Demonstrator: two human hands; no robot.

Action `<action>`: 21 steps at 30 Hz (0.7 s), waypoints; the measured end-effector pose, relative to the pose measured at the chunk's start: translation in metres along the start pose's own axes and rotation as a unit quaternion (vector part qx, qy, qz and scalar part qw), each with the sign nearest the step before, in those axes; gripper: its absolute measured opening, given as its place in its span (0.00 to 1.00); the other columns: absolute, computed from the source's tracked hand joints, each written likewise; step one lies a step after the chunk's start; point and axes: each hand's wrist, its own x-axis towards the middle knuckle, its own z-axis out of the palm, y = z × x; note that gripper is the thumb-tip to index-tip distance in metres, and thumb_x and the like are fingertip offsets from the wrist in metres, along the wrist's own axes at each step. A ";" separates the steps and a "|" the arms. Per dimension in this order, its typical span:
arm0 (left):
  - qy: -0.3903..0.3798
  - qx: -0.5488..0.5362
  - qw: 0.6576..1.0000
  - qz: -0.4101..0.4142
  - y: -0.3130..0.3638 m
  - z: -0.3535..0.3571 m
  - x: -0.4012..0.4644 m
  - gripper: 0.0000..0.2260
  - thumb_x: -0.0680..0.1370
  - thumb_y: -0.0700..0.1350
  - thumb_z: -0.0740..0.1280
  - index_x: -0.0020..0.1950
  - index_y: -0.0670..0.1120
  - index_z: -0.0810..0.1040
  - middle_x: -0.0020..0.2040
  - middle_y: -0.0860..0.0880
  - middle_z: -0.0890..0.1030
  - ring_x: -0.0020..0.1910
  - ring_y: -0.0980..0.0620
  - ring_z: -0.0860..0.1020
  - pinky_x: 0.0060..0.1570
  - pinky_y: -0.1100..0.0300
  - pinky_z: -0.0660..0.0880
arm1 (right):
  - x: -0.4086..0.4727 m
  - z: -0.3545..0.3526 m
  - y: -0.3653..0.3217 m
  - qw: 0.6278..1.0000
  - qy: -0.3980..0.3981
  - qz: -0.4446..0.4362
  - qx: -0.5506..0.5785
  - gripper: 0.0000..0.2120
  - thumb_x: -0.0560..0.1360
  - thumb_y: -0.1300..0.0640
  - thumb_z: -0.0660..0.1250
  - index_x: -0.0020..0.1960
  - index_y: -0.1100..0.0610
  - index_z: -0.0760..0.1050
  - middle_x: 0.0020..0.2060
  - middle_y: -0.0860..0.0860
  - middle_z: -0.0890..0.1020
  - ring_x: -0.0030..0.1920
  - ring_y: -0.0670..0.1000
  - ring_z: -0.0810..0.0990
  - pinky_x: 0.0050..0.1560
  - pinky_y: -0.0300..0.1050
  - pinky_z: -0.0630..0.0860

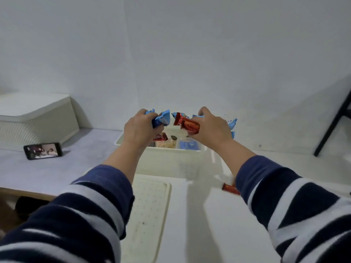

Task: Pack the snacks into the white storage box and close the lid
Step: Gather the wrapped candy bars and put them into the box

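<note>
At the center of the head view, both hands are hovering above the white storage box [161, 149], which is standing open on the table [284, 168]. The left hand [139, 128] is gripping a blue snack packet [161, 120] with curled fingers, and it seems to be holding a second, red packet lower down, though this part is half hidden. The right hand [210, 128] is clutching red snack packets [187, 124] together with more blue ones [232, 123] that are sticking out behind the knuckles. Inside the box some snacks are already lying: a red wrapper, a pale one and a blue one. At the lower center of the frame the perforated lid [150, 211] is lying flat, just in front of the box. At the lower right, 1 red snack [230, 188] is lying on the table beside the right sleeve.

To do this step well, I think the hands should be lowering close to the box floor before they are releasing, so that the packets are lying flat and not piling above the rim; otherwise the lid may not be closing. The loose red snack must be collected too.

At the left of the frame a phone [43, 150] is showing a video, and another white box [36, 118] is standing behind it.
</note>
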 end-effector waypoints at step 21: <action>-0.445 0.061 0.887 -0.106 -0.172 0.205 0.100 0.18 0.71 0.55 0.70 0.56 0.47 0.79 0.42 0.50 0.76 0.42 0.49 0.76 0.42 0.58 0.73 | 0.157 0.234 -0.088 0.772 -0.328 0.414 0.352 0.09 0.75 0.52 0.67 0.49 0.58 0.74 0.39 0.53 0.77 0.38 0.51 0.76 0.38 0.41 0.71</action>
